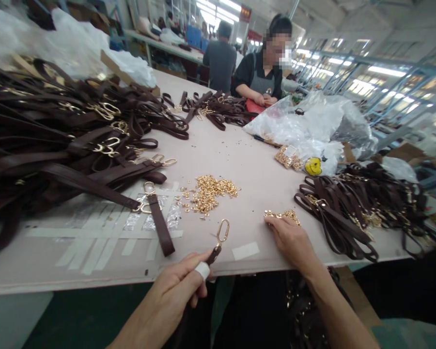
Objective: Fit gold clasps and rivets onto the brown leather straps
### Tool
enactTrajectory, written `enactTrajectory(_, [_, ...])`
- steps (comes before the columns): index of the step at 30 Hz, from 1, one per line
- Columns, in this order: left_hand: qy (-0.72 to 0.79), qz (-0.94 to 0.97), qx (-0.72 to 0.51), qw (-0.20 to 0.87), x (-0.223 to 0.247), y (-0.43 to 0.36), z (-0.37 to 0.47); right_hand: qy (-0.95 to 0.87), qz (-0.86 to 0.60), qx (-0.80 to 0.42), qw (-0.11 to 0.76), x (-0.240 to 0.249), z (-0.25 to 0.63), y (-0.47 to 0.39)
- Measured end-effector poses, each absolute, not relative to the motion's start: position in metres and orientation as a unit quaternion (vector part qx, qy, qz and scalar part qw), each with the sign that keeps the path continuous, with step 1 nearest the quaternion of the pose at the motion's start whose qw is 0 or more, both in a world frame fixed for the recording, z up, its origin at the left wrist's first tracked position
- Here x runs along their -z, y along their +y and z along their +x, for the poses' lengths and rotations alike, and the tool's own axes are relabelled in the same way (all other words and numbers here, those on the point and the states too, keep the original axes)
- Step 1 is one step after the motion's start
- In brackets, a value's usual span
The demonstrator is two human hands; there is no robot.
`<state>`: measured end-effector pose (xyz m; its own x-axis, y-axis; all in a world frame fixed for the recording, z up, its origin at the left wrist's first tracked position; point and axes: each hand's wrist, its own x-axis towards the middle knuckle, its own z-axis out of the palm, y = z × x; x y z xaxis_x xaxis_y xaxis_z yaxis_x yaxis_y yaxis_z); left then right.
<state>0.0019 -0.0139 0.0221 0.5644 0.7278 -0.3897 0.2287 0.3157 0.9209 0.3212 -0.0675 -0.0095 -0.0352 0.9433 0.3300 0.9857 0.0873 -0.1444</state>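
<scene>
My left hand (179, 286) is closed around the end of a dark brown leather strap (214, 254) at the table's front edge. A gold oval snap hook (223, 230) sticks up from that strap. White tape wraps the thumb. To the right, my right hand (290, 240) rests on the table with its fingers drawn together at a small heap of gold rivets (291, 215); what lies between the fingertips is hidden. A larger pile of gold rivet pieces (212, 191) spreads across the table between and beyond my hands. A short brown strap (161, 225) with gold rings lies left of it.
Brown straps with gold hooks are heaped at left (76, 145), and another bundle (334, 208) lies at right. Clear plastic bags (305, 123) and a bag of gold pieces (288, 157) sit at back right. Across the table, a co-worker (263, 72) handles something red.
</scene>
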Motion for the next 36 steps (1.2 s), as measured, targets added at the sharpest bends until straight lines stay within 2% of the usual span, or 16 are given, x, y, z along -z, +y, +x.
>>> enactTrajectory(6, [0.389, 0.463, -0.194, 0.773, -0.024, -0.015, 0.010, -0.765, -0.634, 0.066, 0.090, 0.000, 0.329, -0.060])
enactTrajectory(8, [0.377, 0.451, -0.202, 0.784, -0.021, -0.014, 0.011, -0.761, -0.640, 0.060, 0.088, -0.002, 0.333, -0.058])
enactTrajectory(10, [0.380, 0.445, -0.216, 0.781, -0.020, -0.013, 0.012, -0.734, -0.663, 0.036, 0.145, -0.001, 0.328, -0.058])
enactTrajectory(13, [0.391, 0.436, -0.243, 0.773, -0.018, -0.011, 0.015, -0.667, -0.680, -0.035, 0.302, 0.001, 0.294, -0.064])
enactTrajectory(16, [0.387, 0.429, -0.270, 0.770, -0.017, -0.009, 0.019, -0.606, -0.643, -0.116, 0.453, 0.004, 0.237, -0.072])
enactTrajectory(18, [0.386, 0.434, -0.283, 0.763, -0.017, -0.009, 0.021, -0.596, -0.594, -0.159, 0.516, 0.006, 0.201, -0.074])
enactTrajectory(20, [0.388, 0.441, -0.291, 0.755, -0.016, -0.009, 0.021, -0.601, -0.560, -0.182, 0.541, 0.008, 0.177, -0.073])
enactTrajectory(23, [0.386, 0.458, -0.303, 0.742, -0.013, -0.009, 0.018, -0.610, -0.561, -0.170, 0.533, 0.009, 0.163, -0.069])
enactTrajectory(30, [0.402, 0.604, -0.345, 0.596, -0.008, -0.013, 0.011, -0.657, -0.563, -0.089, 0.494, 0.005, 0.160, -0.070])
enactTrajectory(36, [0.407, 0.652, -0.344, 0.539, -0.013, -0.013, 0.013, -0.580, -0.583, -0.120, 0.556, 0.016, 0.153, -0.076])
